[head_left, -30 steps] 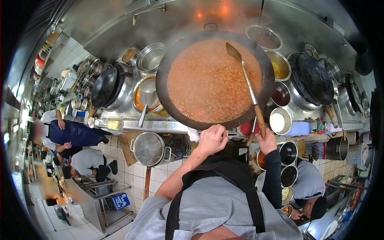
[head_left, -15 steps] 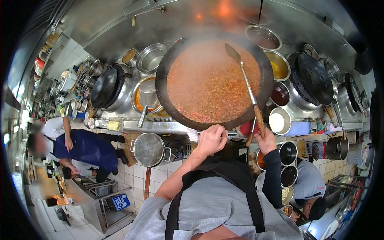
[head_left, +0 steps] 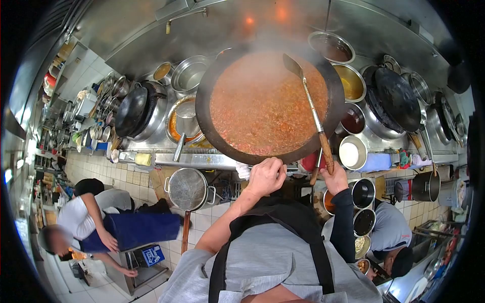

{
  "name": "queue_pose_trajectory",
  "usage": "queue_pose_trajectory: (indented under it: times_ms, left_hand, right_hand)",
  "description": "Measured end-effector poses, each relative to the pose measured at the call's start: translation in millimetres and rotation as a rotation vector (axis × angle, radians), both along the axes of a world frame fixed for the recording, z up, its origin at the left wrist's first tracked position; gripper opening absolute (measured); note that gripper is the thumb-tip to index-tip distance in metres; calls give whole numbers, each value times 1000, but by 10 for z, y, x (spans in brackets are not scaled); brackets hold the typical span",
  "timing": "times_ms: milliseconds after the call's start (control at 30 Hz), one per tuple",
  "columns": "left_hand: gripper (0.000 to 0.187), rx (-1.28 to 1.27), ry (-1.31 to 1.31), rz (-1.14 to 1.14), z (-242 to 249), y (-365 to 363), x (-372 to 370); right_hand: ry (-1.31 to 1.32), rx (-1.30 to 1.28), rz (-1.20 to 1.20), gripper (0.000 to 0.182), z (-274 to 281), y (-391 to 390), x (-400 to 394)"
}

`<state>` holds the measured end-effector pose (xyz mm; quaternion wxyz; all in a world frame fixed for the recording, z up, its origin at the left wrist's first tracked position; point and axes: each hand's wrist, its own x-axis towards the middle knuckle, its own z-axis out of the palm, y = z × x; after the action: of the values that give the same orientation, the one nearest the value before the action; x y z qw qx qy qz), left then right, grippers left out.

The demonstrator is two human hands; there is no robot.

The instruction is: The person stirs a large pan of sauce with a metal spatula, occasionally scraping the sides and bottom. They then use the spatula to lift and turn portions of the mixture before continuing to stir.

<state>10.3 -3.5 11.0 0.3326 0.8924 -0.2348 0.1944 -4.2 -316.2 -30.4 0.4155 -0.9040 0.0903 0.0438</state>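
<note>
A huge dark wok (head_left: 209,131) full of steaming, chunky red-orange sauce (head_left: 268,108) fills the middle of the view. My right hand (head_left: 333,178) is closed around the wooden handle of a long wok spatula (head_left: 314,112). The spatula lies slantwise over the right side of the wok, its blade upon the sauce near the far side. My left hand (head_left: 268,177) is at the wok's near rim with curled fingers; what they grip is hidden. Left of it, a white cloth (head_left: 243,170) hangs beneath the rim. Beside my right hand is another wooden handle (head_left: 316,175).
Left of the wok are a steel pot (head_left: 191,73) and a strainer over a bowl (head_left: 174,108). To its right stand a yellow-liquid pot (head_left: 351,83) and a white pot (head_left: 352,153). A co-worker in a blue apron (head_left: 139,232) bends at left; another co-worker (head_left: 391,227) is at right.
The co-worker in the blue apron has moved lower and rightward, now leaning over the table. My hands and the spatula stay nearly where they were.
</note>
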Motion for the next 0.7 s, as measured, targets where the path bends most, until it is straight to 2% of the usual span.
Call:
queue_pose_trajectory:
  times_ms: [433, 533, 700]
  left_hand:
    - [18, -2, -1, 3, 26, -5, -8]
    - [18, -3, 1, 11, 36, -13, -11]
    - [19, 2, 8, 13, 18, -12, -6]
  right_hand:
    - [1, -48, 2, 28, 36, 11, -1]
    - [-24, 7, 11, 35, 19, -1, -3]
    - [-5, 21, 7, 36, 24, -4, 5]
